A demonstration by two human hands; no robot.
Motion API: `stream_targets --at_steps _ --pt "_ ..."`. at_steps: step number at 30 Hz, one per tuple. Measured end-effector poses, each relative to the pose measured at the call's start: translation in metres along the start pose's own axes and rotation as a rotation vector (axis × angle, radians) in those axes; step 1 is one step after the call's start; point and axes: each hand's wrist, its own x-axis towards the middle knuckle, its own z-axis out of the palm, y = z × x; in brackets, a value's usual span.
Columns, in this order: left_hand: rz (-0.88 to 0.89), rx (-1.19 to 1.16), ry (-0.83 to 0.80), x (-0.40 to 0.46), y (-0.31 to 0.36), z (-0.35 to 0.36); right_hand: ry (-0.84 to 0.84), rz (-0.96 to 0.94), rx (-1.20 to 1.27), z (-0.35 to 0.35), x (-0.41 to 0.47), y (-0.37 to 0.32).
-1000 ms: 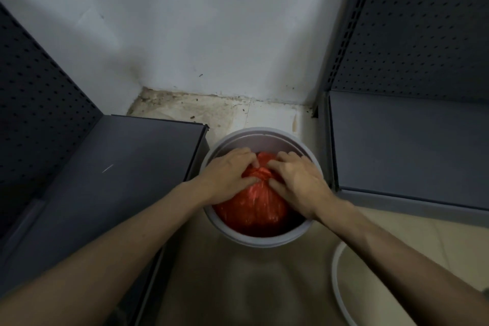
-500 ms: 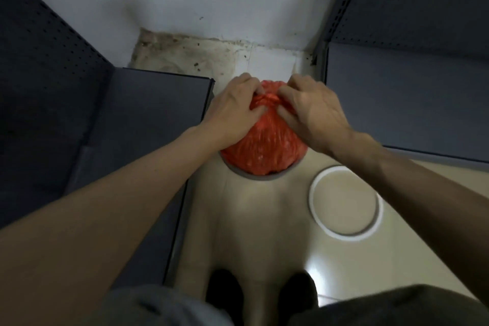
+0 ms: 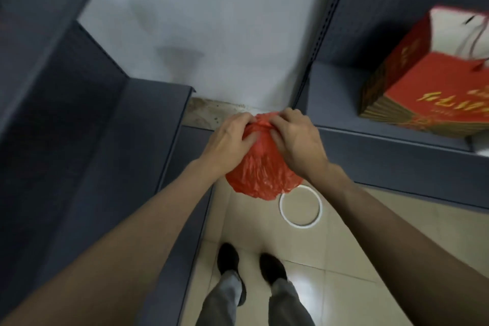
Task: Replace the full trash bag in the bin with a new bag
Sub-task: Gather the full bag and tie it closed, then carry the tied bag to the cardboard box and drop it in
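Note:
A full red trash bag [image 3: 260, 172] hangs in the air between the shelves, gathered at its top. My left hand [image 3: 229, 141] grips the bag's neck from the left and my right hand [image 3: 297, 139] grips it from the right, fingers pinching the bunched plastic. The bag's lower part bulges below my wrists. The bin itself is hidden behind the bag and my hands. A white ring [image 3: 300, 208], the bin's loose rim piece, lies flat on the floor just below and right of the bag.
Grey metal shelves [image 3: 105, 167] flank the narrow floor gap on the left and right. A red and gold paper gift bag [image 3: 434, 79] lies on the right shelf [image 3: 383, 151]. My two dark shoes [image 3: 251, 266] stand on the beige tiles. A white wall closes the back.
Both hands have lifted the red bag up out of the grey bin, which is now out of sight. My head rose, bringing my shoes and the gift bag into view.

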Motion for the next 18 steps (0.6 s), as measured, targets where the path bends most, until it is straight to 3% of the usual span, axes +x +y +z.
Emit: stream_targets --at_steps 8,13,18 --pt "-0.025 0.084 0.126 -0.044 0.132 -0.127 0.054 -0.248 -0.018 -0.160 -0.009 -0.067" --pt "-0.045 0.180 0.232 -0.089 0.162 -0.191 0.018 -0.490 -0.040 -0.216 -0.004 -0.117" --pt "-0.119 0.272 0.449 -0.158 0.178 -0.251 0.013 -0.686 0.015 -0.247 -0.005 -0.199"
